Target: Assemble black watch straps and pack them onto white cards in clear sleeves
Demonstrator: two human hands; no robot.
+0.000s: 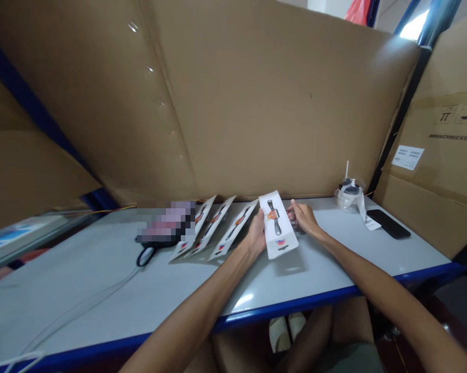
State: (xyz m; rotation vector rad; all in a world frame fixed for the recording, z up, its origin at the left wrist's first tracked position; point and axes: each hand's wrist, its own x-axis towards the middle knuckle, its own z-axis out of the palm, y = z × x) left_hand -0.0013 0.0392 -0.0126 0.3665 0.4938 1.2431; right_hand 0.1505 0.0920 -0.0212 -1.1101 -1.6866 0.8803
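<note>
Though small, right hand [303,215] seemingly curled

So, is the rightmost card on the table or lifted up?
Lifted up: the left hand grips the card, and its shadow falls on the table.

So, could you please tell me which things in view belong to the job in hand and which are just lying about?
Seemingly in the job:
- printed card in the left hand
- three similar cards to its left

Seemingly lying about:
- black phone
- bagged cup with a straw
- partly blurred, black-looped item
</note>
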